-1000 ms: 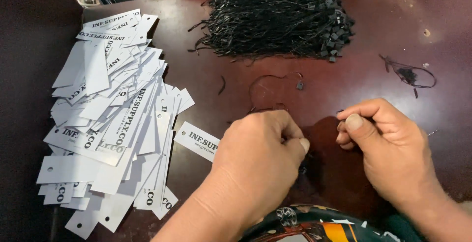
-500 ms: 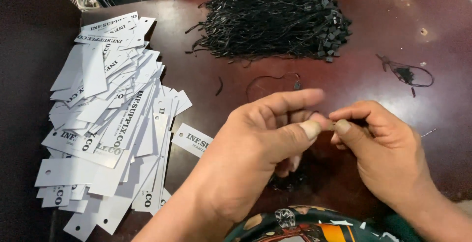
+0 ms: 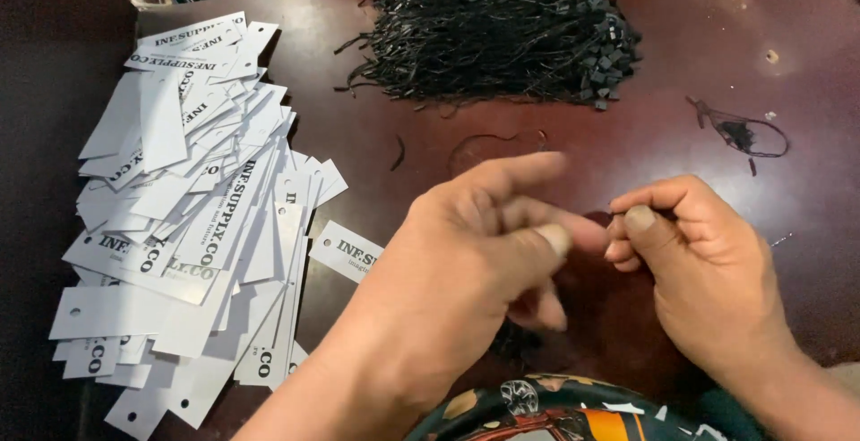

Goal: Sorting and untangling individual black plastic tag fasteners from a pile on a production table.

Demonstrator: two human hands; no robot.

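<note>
Both hands meet over the near-middle of the dark red table (image 3: pixel 681 38), fingertips almost touching. Left hand (image 3: pixel 475 262) is half curled: index finger stretched out, thumb pressed forward toward the right hand, lower fingers folded under; whether it actually grips anything can't be told, its tips are blurred. Right hand (image 3: pixel 699 262) is closed into a pinch, thumb over index, w/ something small and dark just showing at the pinch, prob. one black string, but too small to be sure. A single white tag (image 3: pixel 345 251) lies flat just left of the left hand, touching neither hand, at the right edge of the big fanned pile of white tags (image 3: pixel 179 217) that fills the table's left side. The heap of black strings (image 3: pixel 502 29) w/ small block ends sits toward the far edge, well apart from the hands. One loose string loop (image 3: pixel 743 135) lies near the right edge, another thin curl (image 3: pixel 493 144) between heap and hands. Judged from this: the step in hand looks like readying a string betw. the fingertips, tag not yet picked up. Next move prob. calls for a steady pinch on the thin end and bringing the tag's punched hole up to it; fine work, string limp, easy to slip.
</note>
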